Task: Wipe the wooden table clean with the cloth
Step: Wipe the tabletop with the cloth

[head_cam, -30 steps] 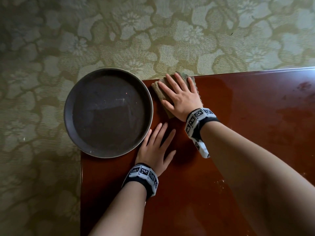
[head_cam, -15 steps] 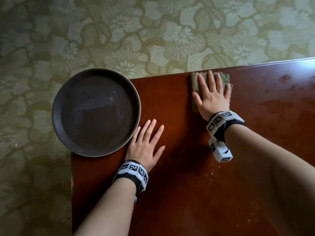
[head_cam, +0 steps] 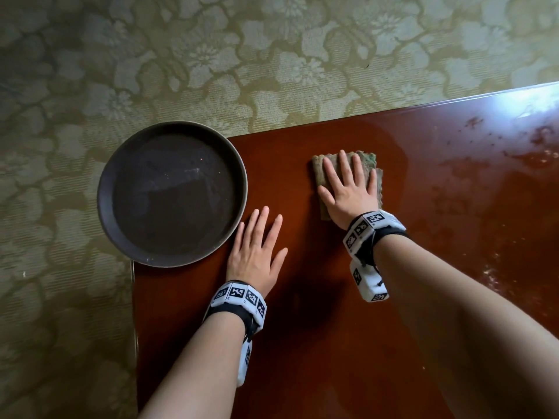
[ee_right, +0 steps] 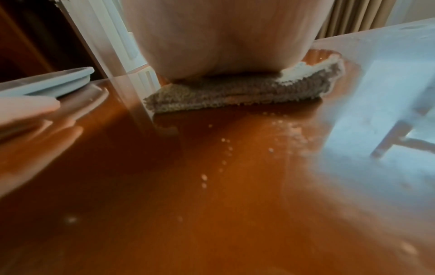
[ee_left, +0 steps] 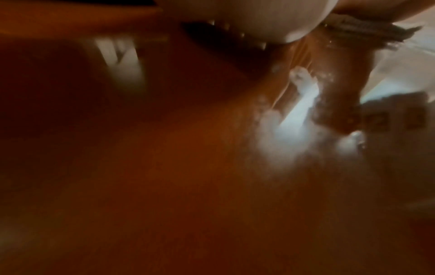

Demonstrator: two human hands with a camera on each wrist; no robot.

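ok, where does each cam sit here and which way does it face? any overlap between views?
Head: above, looking down at the table, round tray, cloth; left hand, right hand and forearms show.
Left wrist: low over the tabletop, blurred; only a pale bit of hand at top.
Right wrist: low, facing along the table at the cloth; heel of the right hand on it.
Shared: head and right wrist both show cloth and tray.

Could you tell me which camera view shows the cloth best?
The head view: the cloth lies flat on the table under the right hand, with its outline clear. The right wrist view shows only its near edge under the palm; the left wrist view shows just a blurred corner.
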